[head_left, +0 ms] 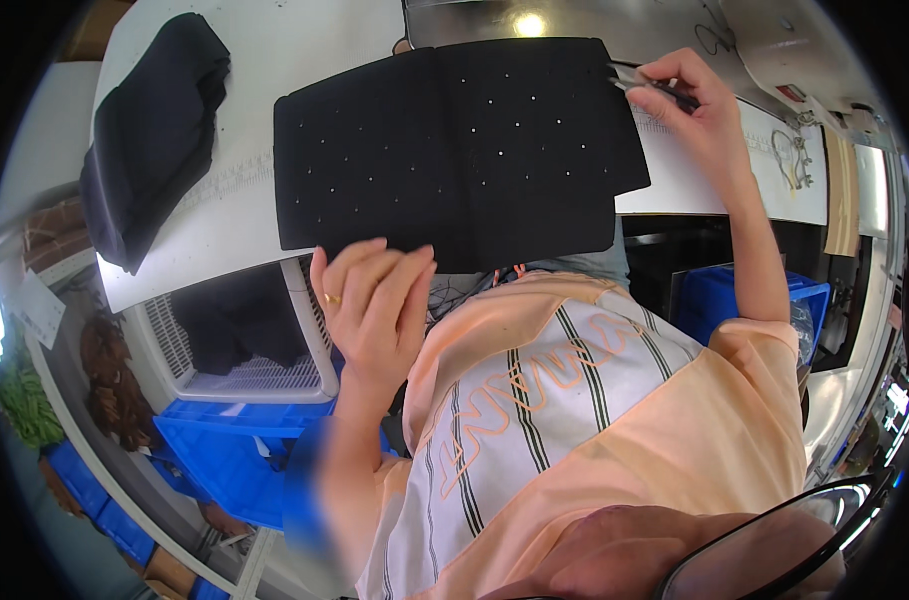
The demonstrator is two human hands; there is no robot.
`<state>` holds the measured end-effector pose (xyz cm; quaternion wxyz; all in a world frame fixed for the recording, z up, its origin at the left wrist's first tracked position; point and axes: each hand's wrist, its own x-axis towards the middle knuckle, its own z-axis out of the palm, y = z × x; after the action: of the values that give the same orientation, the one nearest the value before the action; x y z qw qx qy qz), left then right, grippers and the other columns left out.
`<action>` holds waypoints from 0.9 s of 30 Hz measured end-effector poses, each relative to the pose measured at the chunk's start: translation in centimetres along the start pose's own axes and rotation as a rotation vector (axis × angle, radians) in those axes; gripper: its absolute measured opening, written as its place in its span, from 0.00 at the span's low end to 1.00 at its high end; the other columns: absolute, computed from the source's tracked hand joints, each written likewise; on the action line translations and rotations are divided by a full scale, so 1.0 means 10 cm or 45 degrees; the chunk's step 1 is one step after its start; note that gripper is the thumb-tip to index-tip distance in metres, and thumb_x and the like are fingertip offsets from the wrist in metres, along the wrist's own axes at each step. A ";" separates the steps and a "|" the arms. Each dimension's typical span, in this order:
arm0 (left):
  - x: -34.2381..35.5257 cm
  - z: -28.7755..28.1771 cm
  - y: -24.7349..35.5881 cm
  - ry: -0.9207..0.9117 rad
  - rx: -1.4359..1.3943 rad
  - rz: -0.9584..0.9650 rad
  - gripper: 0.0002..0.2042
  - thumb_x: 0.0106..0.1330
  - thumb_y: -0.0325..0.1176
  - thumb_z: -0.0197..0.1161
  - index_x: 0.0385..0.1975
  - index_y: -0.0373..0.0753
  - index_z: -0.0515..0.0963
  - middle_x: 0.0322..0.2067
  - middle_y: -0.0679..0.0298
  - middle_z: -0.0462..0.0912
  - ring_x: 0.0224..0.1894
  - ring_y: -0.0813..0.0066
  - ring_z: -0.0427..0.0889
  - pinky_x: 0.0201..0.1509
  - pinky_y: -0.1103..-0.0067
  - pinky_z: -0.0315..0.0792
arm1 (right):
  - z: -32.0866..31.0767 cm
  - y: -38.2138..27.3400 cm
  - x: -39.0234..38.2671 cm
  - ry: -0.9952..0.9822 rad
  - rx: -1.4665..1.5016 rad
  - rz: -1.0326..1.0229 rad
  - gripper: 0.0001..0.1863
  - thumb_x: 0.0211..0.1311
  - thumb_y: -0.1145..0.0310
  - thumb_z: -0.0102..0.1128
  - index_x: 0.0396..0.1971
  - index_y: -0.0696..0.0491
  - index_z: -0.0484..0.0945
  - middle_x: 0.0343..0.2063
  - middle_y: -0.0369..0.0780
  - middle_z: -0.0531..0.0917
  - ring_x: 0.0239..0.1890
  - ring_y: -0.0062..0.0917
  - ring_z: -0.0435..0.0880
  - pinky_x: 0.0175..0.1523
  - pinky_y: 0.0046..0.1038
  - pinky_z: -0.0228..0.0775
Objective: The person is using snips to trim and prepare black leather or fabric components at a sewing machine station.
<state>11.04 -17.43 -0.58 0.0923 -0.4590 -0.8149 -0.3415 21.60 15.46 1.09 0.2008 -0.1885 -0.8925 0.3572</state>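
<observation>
A flat black fabric panel (549, 210) dotted with small white and grey marks lies on the white table and reaches over its near edge. My left hand (369, 305), wearing a ring, is at the panel's near edge. Its fingers are bent and a little apart, with the tips touching or just over the cloth; whether they pinch it is not visible. At the far right corner of the panel, my right hand (702, 110) grips a slim tool (686, 101) with a dark handle and a thin metal end, whose exact kind is unclear. Its tip is at the fabric edge.
Folded black fabric (164, 130) lies on the table's left side. Below it, a white slatted basket (264, 383) holds more black cloth, above a blue bin (229, 460). Another blue bin (714, 295) stands under the table at right. A metal surface (594, 25) borders the far side.
</observation>
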 end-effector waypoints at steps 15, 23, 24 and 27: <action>0.66 0.18 -0.12 -0.129 -0.183 0.080 0.13 0.46 0.19 0.67 0.34 0.39 0.84 0.33 0.65 0.76 0.33 0.69 0.76 0.35 0.76 0.71 | 0.34 -0.36 -0.03 -0.185 -0.115 -0.322 0.14 0.51 0.61 0.70 0.30 0.54 0.77 0.28 0.34 0.78 0.24 0.25 0.76 0.28 0.24 0.66; 0.61 0.16 -0.11 -0.111 -0.160 0.038 0.11 0.51 0.19 0.66 0.34 0.37 0.83 0.35 0.65 0.78 0.37 0.68 0.78 0.38 0.76 0.72 | 0.53 -0.54 -0.02 -0.312 -0.106 -0.442 0.14 0.48 0.66 0.72 0.32 0.57 0.79 0.29 0.36 0.76 0.26 0.25 0.76 0.27 0.23 0.67; 0.58 0.15 -0.10 -0.111 -0.162 0.039 0.11 0.51 0.19 0.66 0.34 0.37 0.83 0.35 0.65 0.78 0.37 0.68 0.78 0.38 0.76 0.72 | 0.57 -0.56 0.00 -0.312 -0.108 -0.441 0.14 0.48 0.66 0.72 0.32 0.57 0.79 0.29 0.36 0.76 0.26 0.25 0.76 0.27 0.23 0.67; 0.48 0.11 -0.05 -0.125 -0.095 0.020 0.09 0.55 0.22 0.65 0.37 0.36 0.83 0.40 0.62 0.81 0.41 0.66 0.79 0.46 0.75 0.71 | 0.65 -0.61 0.04 -0.317 -0.151 -0.579 0.14 0.48 0.65 0.72 0.30 0.56 0.79 0.29 0.36 0.76 0.22 0.28 0.77 0.26 0.25 0.69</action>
<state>8.16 -13.60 0.55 0.0378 -0.4846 -0.8016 -0.3481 16.91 7.89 1.15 0.1532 0.0508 -0.9491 0.2703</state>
